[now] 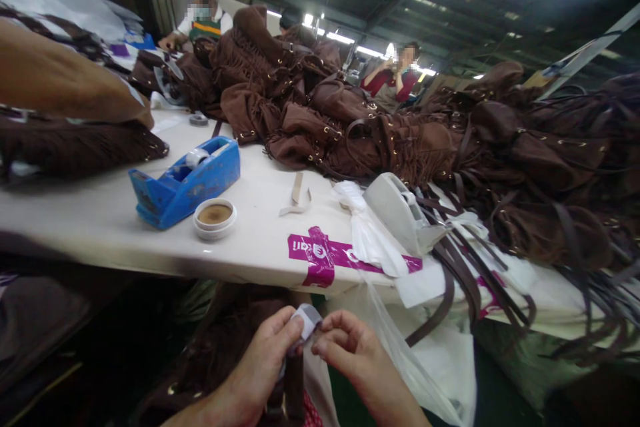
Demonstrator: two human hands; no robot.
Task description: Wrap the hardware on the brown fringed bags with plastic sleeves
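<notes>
Just off the table's front edge, my left hand (267, 353) pinches a small folded white-grey piece (307, 321) between thumb and fingers. It looks like paper or tape, though the blur hides its exact kind. At its right edge, my right hand (350, 353) has its thumb and forefinger closed together; what they grip is too small to make out. Below both hands hangs a dark brown fringed bag (200, 373) with metal eyelets, partly covered by my left forearm. A brown strap (293, 380) runs down under my left hand.
The white table (260, 190) carries a blue tape dispenser (185, 180), a round tub (215, 217) of brown paste, a grey tape dispenser (395, 203) and white plastic bags (367, 227). Brown fringed bags (325, 113) are heaped behind. Two people (203, 23) are beyond the heap.
</notes>
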